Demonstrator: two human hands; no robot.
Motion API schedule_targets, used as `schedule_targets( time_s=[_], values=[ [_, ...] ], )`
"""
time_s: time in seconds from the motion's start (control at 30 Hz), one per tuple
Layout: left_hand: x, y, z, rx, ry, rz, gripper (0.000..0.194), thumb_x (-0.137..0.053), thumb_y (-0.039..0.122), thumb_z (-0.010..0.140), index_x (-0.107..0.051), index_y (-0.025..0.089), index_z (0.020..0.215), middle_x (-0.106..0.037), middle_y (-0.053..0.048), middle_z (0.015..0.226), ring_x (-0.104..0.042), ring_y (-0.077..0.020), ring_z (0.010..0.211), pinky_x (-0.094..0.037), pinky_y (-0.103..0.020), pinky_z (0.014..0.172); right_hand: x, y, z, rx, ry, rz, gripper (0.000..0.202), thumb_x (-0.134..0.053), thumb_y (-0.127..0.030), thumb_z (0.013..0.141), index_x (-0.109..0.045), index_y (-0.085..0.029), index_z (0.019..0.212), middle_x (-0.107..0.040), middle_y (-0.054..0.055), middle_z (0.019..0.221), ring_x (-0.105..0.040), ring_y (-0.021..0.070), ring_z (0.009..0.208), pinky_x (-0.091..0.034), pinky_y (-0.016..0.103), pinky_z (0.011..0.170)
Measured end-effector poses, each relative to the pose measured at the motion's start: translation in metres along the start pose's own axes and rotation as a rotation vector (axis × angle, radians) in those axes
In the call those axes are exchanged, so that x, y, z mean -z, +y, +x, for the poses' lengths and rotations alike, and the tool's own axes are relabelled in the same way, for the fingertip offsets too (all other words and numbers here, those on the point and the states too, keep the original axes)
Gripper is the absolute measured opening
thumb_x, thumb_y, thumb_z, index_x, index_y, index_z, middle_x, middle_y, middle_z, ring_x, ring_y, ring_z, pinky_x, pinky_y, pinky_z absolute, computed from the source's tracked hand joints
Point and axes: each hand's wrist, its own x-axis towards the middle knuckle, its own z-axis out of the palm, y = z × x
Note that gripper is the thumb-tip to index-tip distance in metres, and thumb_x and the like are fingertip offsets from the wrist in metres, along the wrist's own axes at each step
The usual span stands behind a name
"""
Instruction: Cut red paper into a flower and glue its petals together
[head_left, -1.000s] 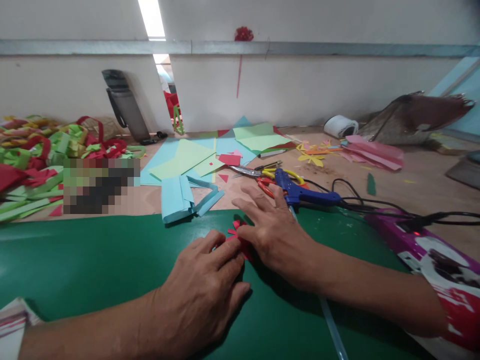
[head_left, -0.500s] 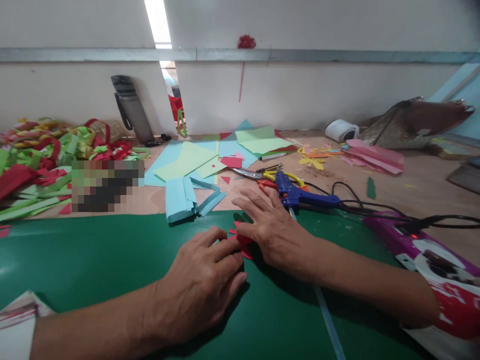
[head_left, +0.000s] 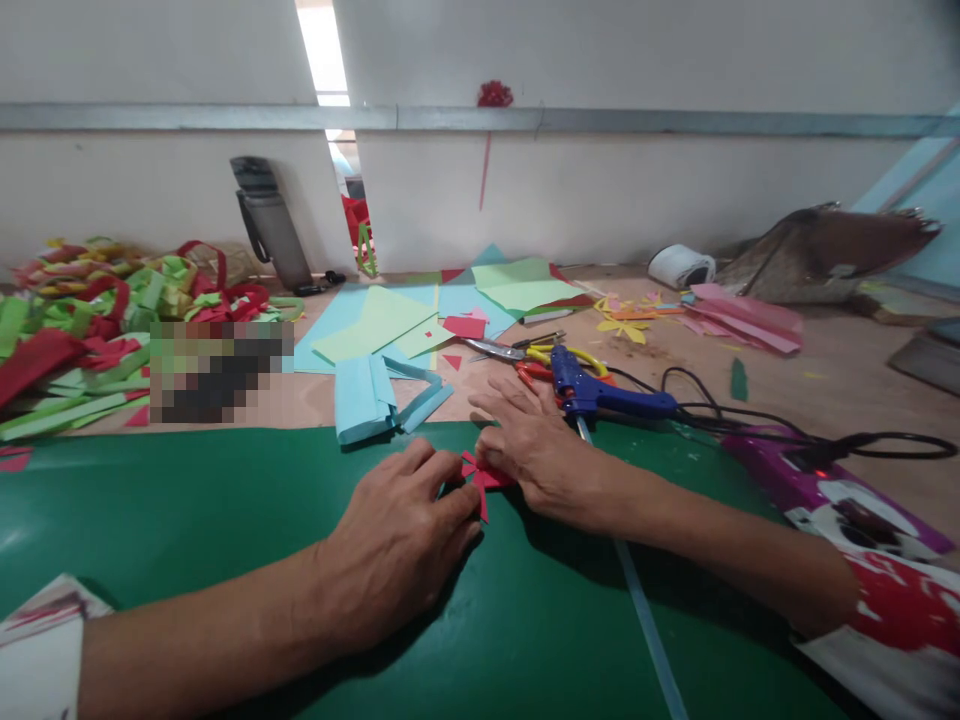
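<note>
A small red paper cutout [head_left: 495, 478] with petal-like points lies on the green mat [head_left: 225, 520] between my hands. My left hand [head_left: 409, 530] has its curled fingers closed at the cutout's left edge, their tips partly hidden. From the right, my right hand [head_left: 536, 455] pinches the cutout's upper part with thumb and forefinger, the other fingers stretched toward the back. Just beyond that hand is a blue glue gun [head_left: 607, 393], near scissors with yellow handles [head_left: 577, 355]. A folded light-blue paper shape [head_left: 364, 400] sits behind my left hand.
Sheets of green paper [head_left: 382, 320] lie at the back centre. Heaped coloured strips [head_left: 142, 300] and a grey bottle [head_left: 277, 230] occupy the left. On the right are a purple power strip [head_left: 780, 470] with black cables, pink paper [head_left: 750, 318] and a brown bag [head_left: 825, 255].
My left fingers have shifted slightly up and left, and my right forefinger has bent inward. More of the red cutout shows, with its points spread out. The view has shifted slightly.
</note>
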Motion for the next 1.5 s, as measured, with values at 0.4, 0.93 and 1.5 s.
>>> schedule_targets(
  time_s=[0.4, 0.93, 1.5],
  values=[
    [0.001, 0.0, -0.001, 0.027, -0.017, -0.054, 0.027, -0.037, 0.029, 0.09, -0.062, 0.018, 0.093, -0.056, -0.008, 0.091, -0.047, -0.0204, 0.084, -0.044, -0.037, 0.072, 0.002, 0.007, -0.009, 0.021, 0.279, 0.105, 0.011, -0.054, -0.013, 0.082, -0.063, -0.015, 0.077, -0.061, 0.011, 0.106, -0.043, 0.0273, 0.116, -0.024, 0.05, 0.097],
    [-0.002, 0.006, -0.006, -0.084, 0.108, -0.281, 0.019, -0.044, 0.021, 0.088, -0.059, 0.017, 0.099, -0.061, -0.006, 0.091, -0.051, -0.0175, 0.081, -0.043, -0.033, 0.072, -0.001, 0.014, -0.016, 0.144, 0.376, -0.238, 0.013, -0.054, -0.015, 0.084, -0.063, -0.015, 0.075, -0.066, 0.01, 0.091, -0.053, 0.0269, 0.1, -0.023, 0.049, 0.095],
    [-0.011, -0.008, 0.0, -0.027, 0.19, -0.234, 0.02, -0.043, 0.02, 0.089, -0.063, 0.017, 0.086, -0.062, -0.005, 0.08, -0.055, -0.0136, 0.074, -0.047, -0.026, 0.067, 0.008, -0.003, -0.036, 0.324, 0.015, -0.279, 0.009, -0.053, -0.01, 0.082, -0.057, -0.017, 0.077, -0.063, 0.002, 0.068, -0.051, 0.0166, 0.055, -0.022, 0.03, 0.046]
  ],
)
